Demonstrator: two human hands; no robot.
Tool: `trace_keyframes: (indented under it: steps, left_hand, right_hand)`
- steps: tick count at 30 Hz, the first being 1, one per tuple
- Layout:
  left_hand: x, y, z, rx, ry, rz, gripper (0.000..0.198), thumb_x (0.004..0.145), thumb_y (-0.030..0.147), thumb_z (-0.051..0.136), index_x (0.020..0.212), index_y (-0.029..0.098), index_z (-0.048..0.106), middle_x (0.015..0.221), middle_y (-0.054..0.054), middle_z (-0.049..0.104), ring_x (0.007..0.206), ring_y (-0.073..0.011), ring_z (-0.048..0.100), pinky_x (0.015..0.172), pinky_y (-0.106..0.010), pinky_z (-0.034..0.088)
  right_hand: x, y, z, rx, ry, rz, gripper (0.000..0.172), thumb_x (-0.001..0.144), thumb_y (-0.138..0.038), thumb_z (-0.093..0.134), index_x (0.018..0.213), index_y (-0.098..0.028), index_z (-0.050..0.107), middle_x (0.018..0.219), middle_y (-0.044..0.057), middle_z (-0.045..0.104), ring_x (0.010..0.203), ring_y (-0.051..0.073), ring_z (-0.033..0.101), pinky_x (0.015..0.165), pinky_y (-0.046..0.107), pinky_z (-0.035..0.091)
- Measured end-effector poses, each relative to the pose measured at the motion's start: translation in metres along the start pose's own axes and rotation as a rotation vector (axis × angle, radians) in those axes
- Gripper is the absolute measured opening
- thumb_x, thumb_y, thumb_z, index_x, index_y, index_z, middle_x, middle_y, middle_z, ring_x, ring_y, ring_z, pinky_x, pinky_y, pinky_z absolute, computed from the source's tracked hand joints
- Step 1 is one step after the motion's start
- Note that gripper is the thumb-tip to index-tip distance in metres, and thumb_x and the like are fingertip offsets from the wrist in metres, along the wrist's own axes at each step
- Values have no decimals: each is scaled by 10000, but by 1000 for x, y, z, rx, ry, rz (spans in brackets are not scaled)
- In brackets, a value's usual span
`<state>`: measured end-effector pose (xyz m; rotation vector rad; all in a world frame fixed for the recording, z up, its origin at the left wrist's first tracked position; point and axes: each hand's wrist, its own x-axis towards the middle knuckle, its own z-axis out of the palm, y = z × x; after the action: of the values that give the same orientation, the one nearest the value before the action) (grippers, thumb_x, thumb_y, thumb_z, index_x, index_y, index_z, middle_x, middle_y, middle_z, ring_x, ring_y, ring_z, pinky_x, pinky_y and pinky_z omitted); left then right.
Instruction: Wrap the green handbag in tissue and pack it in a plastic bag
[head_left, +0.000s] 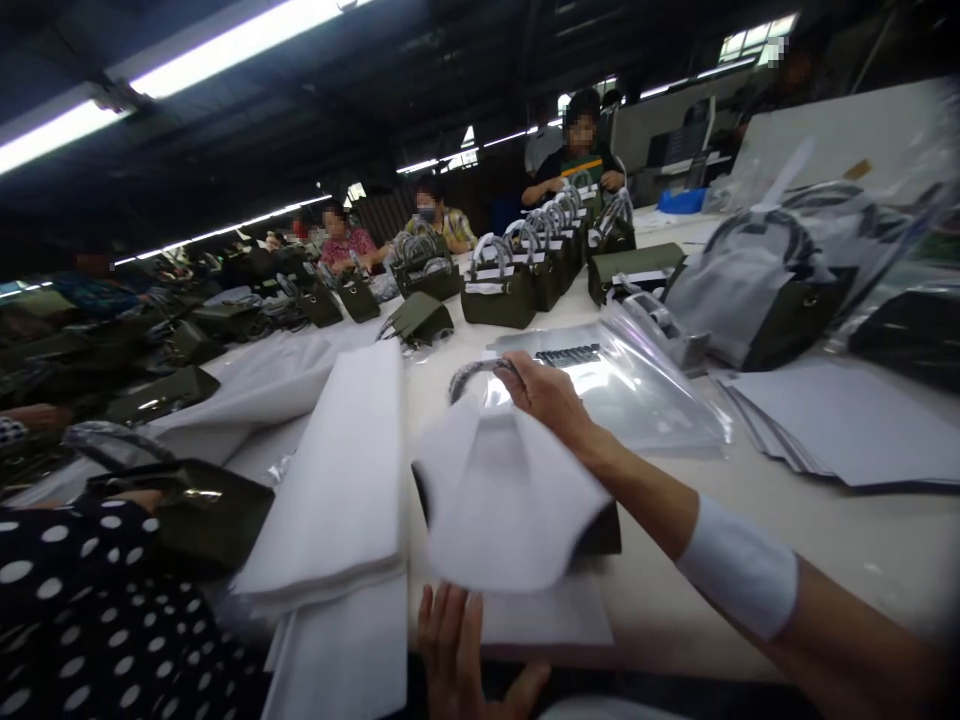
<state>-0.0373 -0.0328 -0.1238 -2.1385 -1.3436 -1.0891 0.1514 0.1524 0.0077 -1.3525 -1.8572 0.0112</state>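
In front of me a dark green handbag (602, 532) stands on the table, mostly covered by a white wrapping sheet (510, 500) draped over its near side. My right hand (544, 395) is closed around the bag's plastic-wrapped handle (474, 372) at the top. Below the bag, at the table's near edge, my left hand (469, 655) has its fingers stretched out and thumb apart. Its fingertips reach the lower edge of the draped sheet; whether they touch it I cannot tell. Another white sheet (547, 615) lies flat under the bag's near side.
A stack of long white foam sheets (337, 470) lies to the left. Clear plastic bags (637, 390) lie beyond the handbag, and white paper sheets (862, 415) are at right. Rows of green handbags (499, 295) stand farther back. A co-worker in a polka-dot sleeve (97, 600) is close on my left.
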Motion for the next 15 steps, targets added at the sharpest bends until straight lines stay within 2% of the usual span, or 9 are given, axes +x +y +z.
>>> trace_keyframes:
  steps: [1, 3, 5, 7, 10, 13, 15]
  left_hand:
    - [-9, -5, 4, 19, -99, 68, 611, 723, 420, 622, 1209, 112, 416, 1157, -167, 537, 1155, -299, 456, 942, -494, 401]
    - [-22, -14, 13, 18, -217, 145, 413, 792, 358, 545, 1147, 150, 511, 1073, -109, 605, 1064, -235, 529, 972, -436, 360]
    - [-25, -20, 22, -44, -190, 125, 243, 843, 245, 449, 1035, 203, 592, 990, -56, 645, 965, -172, 572, 975, -388, 336]
    - [-17, -22, 25, -111, -111, 88, 245, 853, 154, 397, 909, 218, 627, 855, -18, 660, 857, -132, 592, 971, -376, 323]
    - [21, -19, 12, -141, -86, 88, 187, 839, 128, 448, 826, 210, 617, 753, 13, 641, 771, -109, 581, 980, -391, 301]
    - [72, -7, -9, -141, -129, 130, 80, 769, 133, 572, 799, 201, 601, 873, -16, 637, 925, -161, 559, 995, -441, 287]
    - [101, 3, -13, -168, -186, 184, 64, 750, 140, 590, 712, 189, 574, 969, -36, 618, 1033, -200, 521, 999, -472, 293]
  right_hand:
    - [4, 1, 1, -13, -24, 25, 344, 934, -416, 275, 1006, -174, 509, 732, 35, 607, 634, 155, 549, 555, 223, 305]
    - [11, 5, 5, -28, -59, 63, 346, 933, -422, 270, 1028, -185, 504, 751, 40, 617, 660, 171, 565, 567, 229, 304]
    - [18, 8, 8, -31, -77, 86, 356, 933, -429, 263, 1037, -190, 505, 768, 50, 625, 694, 191, 577, 587, 238, 314]
    - [27, 11, 11, -27, -106, 106, 376, 933, -439, 245, 1050, -193, 505, 799, 61, 631, 735, 205, 584, 611, 245, 331]
    - [39, 19, 12, -17, -173, 134, 398, 936, -434, 232, 1076, -178, 502, 885, 86, 630, 809, 214, 582, 665, 265, 370]
    - [43, 35, 13, -8, -299, 163, 360, 936, -393, 287, 1033, -151, 535, 944, 86, 610, 844, 186, 572, 727, 292, 418]
    - [37, 50, 17, -7, -411, 189, 316, 921, -374, 365, 1002, -133, 552, 953, 67, 593, 836, 152, 567, 750, 310, 452]
